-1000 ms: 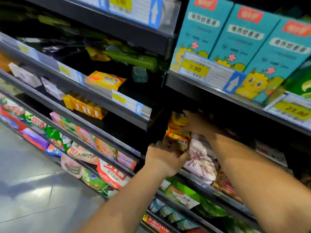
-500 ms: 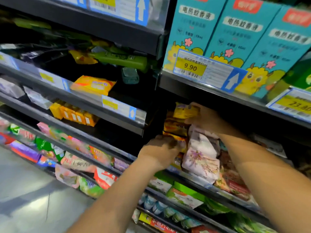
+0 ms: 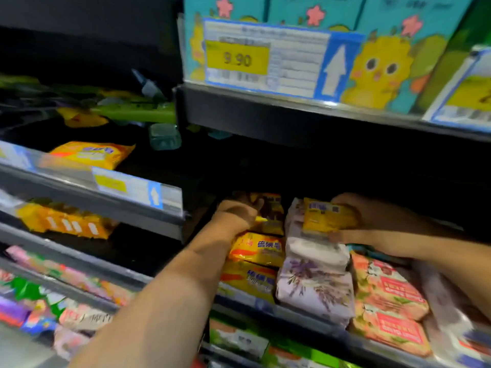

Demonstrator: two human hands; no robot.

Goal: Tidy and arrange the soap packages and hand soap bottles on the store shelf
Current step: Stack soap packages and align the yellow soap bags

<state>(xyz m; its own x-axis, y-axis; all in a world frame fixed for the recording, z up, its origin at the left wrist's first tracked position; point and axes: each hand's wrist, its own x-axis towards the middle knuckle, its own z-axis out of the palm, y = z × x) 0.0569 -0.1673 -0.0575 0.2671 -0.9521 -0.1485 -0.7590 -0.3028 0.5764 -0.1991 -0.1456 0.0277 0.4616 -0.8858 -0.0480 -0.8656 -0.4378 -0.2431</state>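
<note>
Logged against the frame half a second ago: the small yellow plastic-wrapped soap package (image 3: 328,219) had left the top of the yellow soap stack (image 3: 255,251). My right grip (image 3: 372,221) held it by its right end, fingers curled round it, over the white lavender-printed soap packages (image 3: 316,285) just beside. My left grip (image 3: 236,216) stayed curled on the stack's top pack. I judged one pack mid-relocation, with the row on the dark metal shelf (image 3: 239,304) unfinished. Legible: "9.90" on the yellow-and-blue price tag (image 3: 237,59) above, with a white up-arrow. Package lettering was too blurred to read.
</note>
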